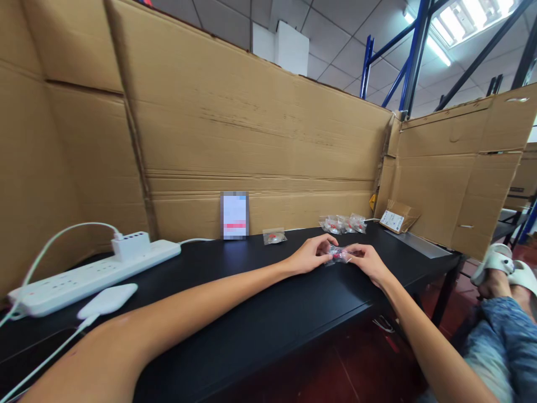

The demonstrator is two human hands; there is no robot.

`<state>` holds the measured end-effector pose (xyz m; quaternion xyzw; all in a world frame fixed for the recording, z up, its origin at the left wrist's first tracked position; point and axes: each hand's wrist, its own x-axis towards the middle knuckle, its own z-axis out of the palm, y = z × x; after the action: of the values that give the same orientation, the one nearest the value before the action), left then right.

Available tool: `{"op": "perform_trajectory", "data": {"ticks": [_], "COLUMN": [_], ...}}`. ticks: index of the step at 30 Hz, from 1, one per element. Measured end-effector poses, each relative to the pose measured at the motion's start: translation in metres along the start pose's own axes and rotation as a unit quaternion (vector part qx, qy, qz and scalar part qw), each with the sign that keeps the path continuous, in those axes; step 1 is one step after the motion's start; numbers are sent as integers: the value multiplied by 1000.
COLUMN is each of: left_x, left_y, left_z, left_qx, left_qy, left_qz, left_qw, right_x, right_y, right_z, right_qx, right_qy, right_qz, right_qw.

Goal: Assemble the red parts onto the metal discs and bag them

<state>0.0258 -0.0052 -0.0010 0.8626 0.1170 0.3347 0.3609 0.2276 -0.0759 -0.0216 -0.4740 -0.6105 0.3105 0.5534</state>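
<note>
Between my two hands, just over the black table, is a small clear plastic bag [337, 255] with something red and shiny inside. My left hand [314, 253] pinches its left side between thumb and fingers. On its right side, the fingers of my right hand [366, 261] are closed on the same bag. What the red item is cannot be made out. Beyond my hands, several similar clear bags [343, 224] with red bits lie in a row near the cardboard wall. Another such bag [274, 237] lies by itself, left of my hands.
A white power strip [100, 274] with a plugged-in charger [131, 245] and cables runs along the left. Near it lies a white rounded device [108, 300]. A blurred card [234, 216] leans on the cardboard wall [260, 129]. A labelled brown packet [398, 217] stands at the right corner.
</note>
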Motion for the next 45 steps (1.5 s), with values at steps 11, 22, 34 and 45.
{"op": "perform_trajectory", "data": {"ticks": [11,22,34,45], "left_x": [6,25,29,15], "left_y": [-2,-22,-21,15], "left_z": [21,20,16,34], "left_qx": [-192,11,336,260], "left_qy": [59,173,213,-15], "left_qz": [-133,-166,-139,101], "left_qw": [971,971,907,960], "right_x": [-1,6,6,-3], "right_y": [-2,16,23,8], "right_z": [0,-8,-10,-4], "right_qx": [-11,56,37,-26], "right_qy": [34,198,209,118], "right_qz": [9,6,47,14], "right_qw": [999,979,976,993]}}
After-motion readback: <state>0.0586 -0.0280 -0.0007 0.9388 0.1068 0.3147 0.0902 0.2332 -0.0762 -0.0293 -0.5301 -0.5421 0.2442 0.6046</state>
